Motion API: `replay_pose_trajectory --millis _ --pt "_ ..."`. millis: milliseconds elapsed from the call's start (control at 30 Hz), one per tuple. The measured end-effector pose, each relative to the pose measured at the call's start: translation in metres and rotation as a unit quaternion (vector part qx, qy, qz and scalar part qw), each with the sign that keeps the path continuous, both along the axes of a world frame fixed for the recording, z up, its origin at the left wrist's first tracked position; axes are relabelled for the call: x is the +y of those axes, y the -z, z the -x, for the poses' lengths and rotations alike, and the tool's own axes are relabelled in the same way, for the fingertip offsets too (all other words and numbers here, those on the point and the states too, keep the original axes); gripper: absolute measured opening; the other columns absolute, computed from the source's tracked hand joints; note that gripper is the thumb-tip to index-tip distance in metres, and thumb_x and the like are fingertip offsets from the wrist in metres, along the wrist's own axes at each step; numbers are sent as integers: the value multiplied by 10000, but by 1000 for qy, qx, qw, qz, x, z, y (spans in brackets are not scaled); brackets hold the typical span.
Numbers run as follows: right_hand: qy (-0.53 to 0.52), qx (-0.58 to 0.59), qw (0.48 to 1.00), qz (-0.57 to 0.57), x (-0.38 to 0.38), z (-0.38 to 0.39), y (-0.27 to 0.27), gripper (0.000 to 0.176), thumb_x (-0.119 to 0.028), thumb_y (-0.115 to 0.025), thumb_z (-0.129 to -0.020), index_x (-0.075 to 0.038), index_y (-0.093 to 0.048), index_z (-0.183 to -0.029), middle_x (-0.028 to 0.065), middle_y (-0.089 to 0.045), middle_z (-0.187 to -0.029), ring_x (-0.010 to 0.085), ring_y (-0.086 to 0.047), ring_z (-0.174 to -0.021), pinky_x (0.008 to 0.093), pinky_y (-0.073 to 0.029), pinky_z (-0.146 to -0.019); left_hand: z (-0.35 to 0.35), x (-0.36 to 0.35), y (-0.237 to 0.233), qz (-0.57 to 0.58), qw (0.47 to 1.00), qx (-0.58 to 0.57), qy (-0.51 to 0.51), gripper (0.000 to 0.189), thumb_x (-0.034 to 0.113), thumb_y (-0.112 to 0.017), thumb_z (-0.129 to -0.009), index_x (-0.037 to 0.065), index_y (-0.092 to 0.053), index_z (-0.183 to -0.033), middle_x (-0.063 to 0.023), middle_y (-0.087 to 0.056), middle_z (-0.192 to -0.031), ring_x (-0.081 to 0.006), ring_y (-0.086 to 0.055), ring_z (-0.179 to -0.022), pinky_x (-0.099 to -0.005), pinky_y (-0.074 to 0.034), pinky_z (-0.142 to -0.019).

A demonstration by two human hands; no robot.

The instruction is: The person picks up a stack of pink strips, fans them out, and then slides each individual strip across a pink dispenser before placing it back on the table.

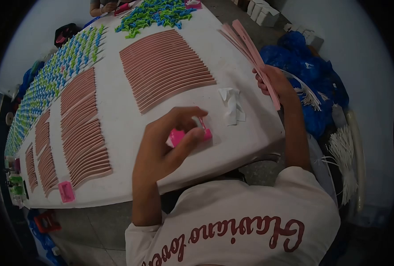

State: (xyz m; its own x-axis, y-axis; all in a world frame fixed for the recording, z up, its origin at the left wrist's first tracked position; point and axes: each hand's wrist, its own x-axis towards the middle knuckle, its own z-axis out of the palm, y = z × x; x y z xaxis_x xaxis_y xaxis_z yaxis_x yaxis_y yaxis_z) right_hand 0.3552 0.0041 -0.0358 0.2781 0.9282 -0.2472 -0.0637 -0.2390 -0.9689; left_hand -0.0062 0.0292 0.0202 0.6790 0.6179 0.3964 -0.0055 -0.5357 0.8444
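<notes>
My right hand (274,84) is wrapped around a small bundle of flat pink strips (248,44), which stick out past both sides of the fist at the table's right edge. Over the near part of the table hovers my left hand (172,137), its thumb and forefinger curved with a gap between them. Partly hidden behind those fingers is a bright pink box-like holder (208,134). A crumpled white paper piece (232,106) lies between the two hands. Farther in, a long row of pink strips (166,66) is laid side by side on the white table (117,119).
More strip rows (84,133) lie to the left, near a second pink holder (66,191). Blue and green clips (157,17) are heaped at the far end, others ranked (57,75) along the left. Another person's hand (109,7) shows there. Blue bags (294,57) stand right.
</notes>
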Motion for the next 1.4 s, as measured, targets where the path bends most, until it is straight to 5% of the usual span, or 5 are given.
replay_pose_trajectory --millis 267,433,700,1133,1400 --pt "-41 124 991 -8 -105 99 -33 348 -330 -483 -975 2 -565 -1039 23 -536 -683 70 -472 -497 213 -388 -414 -134 -20 53 432 874 -169 144 711 532 -427 -1003 -15 -327 -1446 -197 -601 -1262 -236 -608 -1132 -355 -519 -896" --pt "-104 339 934 40 -122 109 2 336 -313 -486 -966 6 -551 -1049 43 -554 -701 93 -490 -506 227 -410 -419 -134 -22 49 450 848 -146 238 754 601 -350 -988 -27 -397 -1402 -149 -695 -1062 -275 -679 -1021 -346 -577 -801" --pt "-20 -158 978 -132 -122 117 14 309 -229 -527 -992 16 -547 -1180 58 -611 -808 112 -598 -647 259 -505 -593 -133 -26 64 430 880 -165 114 697 577 -299 -1001 -36 -481 -1278 -114 -698 -904 -281 -716 -901 -328 -599 -671" --pt "-51 35 994 -85 -135 125 7 308 -279 -442 -1032 -1 -542 -1116 48 -594 -768 99 -568 -592 252 -467 -535 -130 -20 73 399 816 -259 327 856 655 -294 -961 -32 -250 -1469 -199 -631 -1184 -367 -657 -1064 -459 -562 -889" --pt "-33 -230 965 -123 -132 137 4 315 -307 -451 -1026 0 -522 -1040 49 -587 -697 110 -555 -567 273 -436 -529 -127 -29 66 304 909 -227 174 899 675 -389 -936 -60 -291 -1446 -176 -658 -1071 -345 -679 -997 -454 -555 -881"
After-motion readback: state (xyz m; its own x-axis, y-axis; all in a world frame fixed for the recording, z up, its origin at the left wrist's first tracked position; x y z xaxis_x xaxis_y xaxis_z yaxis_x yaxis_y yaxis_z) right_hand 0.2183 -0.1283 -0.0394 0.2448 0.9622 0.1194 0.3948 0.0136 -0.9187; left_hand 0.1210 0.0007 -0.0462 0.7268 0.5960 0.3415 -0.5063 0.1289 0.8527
